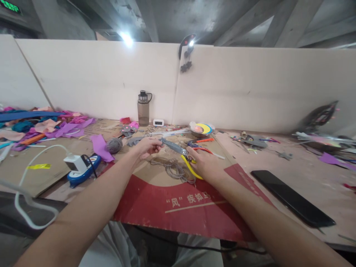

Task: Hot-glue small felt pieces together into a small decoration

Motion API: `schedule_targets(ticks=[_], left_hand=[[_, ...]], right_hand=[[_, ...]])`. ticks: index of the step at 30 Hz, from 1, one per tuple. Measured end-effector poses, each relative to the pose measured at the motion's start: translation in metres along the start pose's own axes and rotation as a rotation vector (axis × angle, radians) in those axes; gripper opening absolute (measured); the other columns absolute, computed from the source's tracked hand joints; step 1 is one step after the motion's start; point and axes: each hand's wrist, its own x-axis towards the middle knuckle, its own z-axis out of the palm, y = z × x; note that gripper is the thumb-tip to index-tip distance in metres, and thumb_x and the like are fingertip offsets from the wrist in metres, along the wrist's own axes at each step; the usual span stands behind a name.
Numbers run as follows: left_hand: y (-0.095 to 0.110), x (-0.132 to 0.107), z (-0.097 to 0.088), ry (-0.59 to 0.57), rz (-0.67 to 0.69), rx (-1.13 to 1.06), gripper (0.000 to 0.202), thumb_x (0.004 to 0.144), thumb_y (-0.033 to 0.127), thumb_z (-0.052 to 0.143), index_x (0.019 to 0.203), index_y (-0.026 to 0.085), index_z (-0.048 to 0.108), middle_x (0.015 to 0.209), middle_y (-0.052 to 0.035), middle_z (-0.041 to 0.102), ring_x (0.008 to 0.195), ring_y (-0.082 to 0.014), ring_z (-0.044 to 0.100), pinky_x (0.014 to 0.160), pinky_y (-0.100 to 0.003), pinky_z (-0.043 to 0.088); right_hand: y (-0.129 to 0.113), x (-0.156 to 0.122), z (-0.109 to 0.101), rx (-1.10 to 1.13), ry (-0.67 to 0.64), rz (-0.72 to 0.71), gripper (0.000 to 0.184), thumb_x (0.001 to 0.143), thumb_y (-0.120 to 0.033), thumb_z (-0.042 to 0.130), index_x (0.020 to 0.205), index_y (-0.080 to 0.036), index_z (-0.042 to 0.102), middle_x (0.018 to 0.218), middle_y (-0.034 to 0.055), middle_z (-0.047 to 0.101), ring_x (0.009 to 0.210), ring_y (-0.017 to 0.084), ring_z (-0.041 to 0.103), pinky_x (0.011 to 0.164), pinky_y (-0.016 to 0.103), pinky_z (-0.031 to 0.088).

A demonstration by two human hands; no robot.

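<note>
My left hand (150,147) is closed, its fingertips pinching the left end of a long, flat grey piece (172,145). My right hand (204,161) is wrapped round yellow-handled pliers (191,170). Their metal head meets the right end of the grey piece; whether the jaws bite it I cannot tell. Below, a loose coil of grey cord (178,171) lies on the cardboard. Behind my left hand sits a ball of grey yarn (114,145). Just beyond my right hand lie a red-handled tool (204,150) and an orange-handled one (204,140).
A red and brown cardboard sheet (178,207) covers the table's front. A phone (292,196) lies at right, a blue power strip (83,174) with a charger at left. A bottle (143,111) and small clock (158,122) stand by the white partition. Coloured scraps (66,128) heap at far left.
</note>
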Motion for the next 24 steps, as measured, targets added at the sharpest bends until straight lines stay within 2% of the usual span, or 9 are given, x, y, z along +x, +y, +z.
schedule_targets(ticks=[12,16,20,24], left_hand=[[-0.001,0.002,-0.003,-0.005,-0.007,-0.037,0.007,0.065,0.011,0.064,0.061,0.009,0.059,0.057,-0.0039,0.059,0.046,-0.0054,0.05,0.046,-0.017,0.042],[-0.001,0.001,-0.002,-0.006,-0.031,-0.043,0.005,0.064,0.01,0.063,0.063,0.008,0.059,0.059,-0.0044,0.059,0.046,-0.0051,0.049,0.045,-0.017,0.041],[0.0,-0.001,-0.001,0.042,-0.037,-0.044,0.007,0.063,0.01,0.064,0.065,0.01,0.057,0.067,-0.0067,0.064,0.047,-0.0057,0.051,0.043,-0.017,0.04],[0.001,-0.001,-0.001,0.084,-0.059,-0.076,0.01,0.062,0.01,0.064,0.068,0.01,0.056,0.073,-0.0079,0.065,0.052,-0.0073,0.055,0.042,-0.016,0.04]], right_hand=[[0.002,0.001,0.004,0.012,-0.003,-0.021,0.042,0.086,-0.032,0.041,0.128,-0.025,0.042,0.095,0.0072,0.065,0.082,0.02,0.06,0.059,0.024,0.034],[0.001,0.002,0.01,0.115,0.004,-0.016,0.04,0.086,-0.029,0.042,0.125,-0.025,0.044,0.094,0.0058,0.067,0.082,0.018,0.061,0.063,0.024,0.037],[0.003,0.003,0.018,0.284,0.076,0.077,0.036,0.084,-0.029,0.044,0.12,-0.025,0.049,0.09,0.0045,0.068,0.077,0.018,0.062,0.064,0.024,0.039],[0.006,0.005,0.014,0.415,0.097,0.114,0.038,0.081,-0.028,0.048,0.119,-0.021,0.048,0.088,0.0053,0.068,0.075,0.02,0.062,0.063,0.025,0.04]])
